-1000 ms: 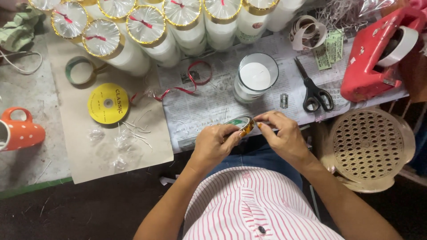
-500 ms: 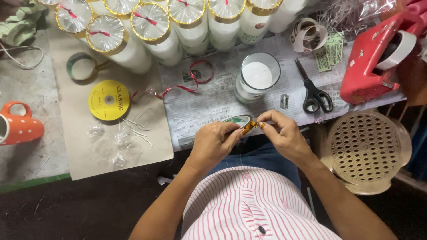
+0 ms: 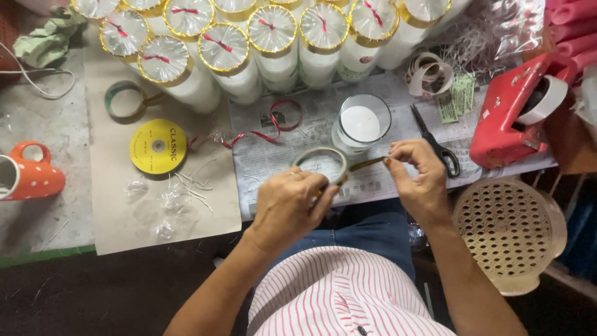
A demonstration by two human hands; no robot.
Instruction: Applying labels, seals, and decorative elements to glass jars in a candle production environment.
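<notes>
So I've got a roll of gold tape [image 3: 321,163] over the newspaper [image 3: 273,158] at the table's near edge, right in front of the glass candle jar [image 3: 360,126]. My left hand [image 3: 287,208] is curled around the roll, fingers closed on its lower rim. My right hand [image 3: 418,179] pinches the loose tape end [image 3: 367,163] between thumb and forefinger, strip stretched between both hands. Black scissors [image 3: 435,144] lie just beside my right hand, red tape dispenser [image 3: 513,112] further right. Wrapped candles [image 3: 249,43] line up behind, yellow ribbon spool [image 3: 158,146] off left.
</notes>
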